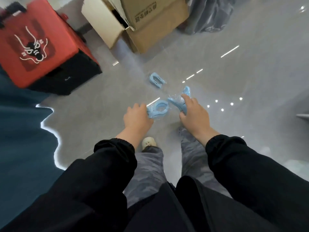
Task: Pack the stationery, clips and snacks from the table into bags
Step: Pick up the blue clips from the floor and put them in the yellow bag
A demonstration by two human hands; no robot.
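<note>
Three light blue plastic clips are down at the grey floor in front of my feet. My left hand (136, 117) grips one blue clip (159, 110) wrapped in clear film by its left end. My right hand (194, 113) curls round a second blue clip (179, 102), also in clear film, with the forefinger laid along it. A third blue clip (157, 80) lies loose on the floor just beyond both hands. Both sleeves are black.
A red and black case (38, 46) stands at the upper left. Open cardboard boxes (142, 22) sit at the top centre, with a grey plastic bag (209, 15) to their right. Dark blue cloth (20, 131) fills the left edge. My shoe (148, 143) shows below the hands.
</note>
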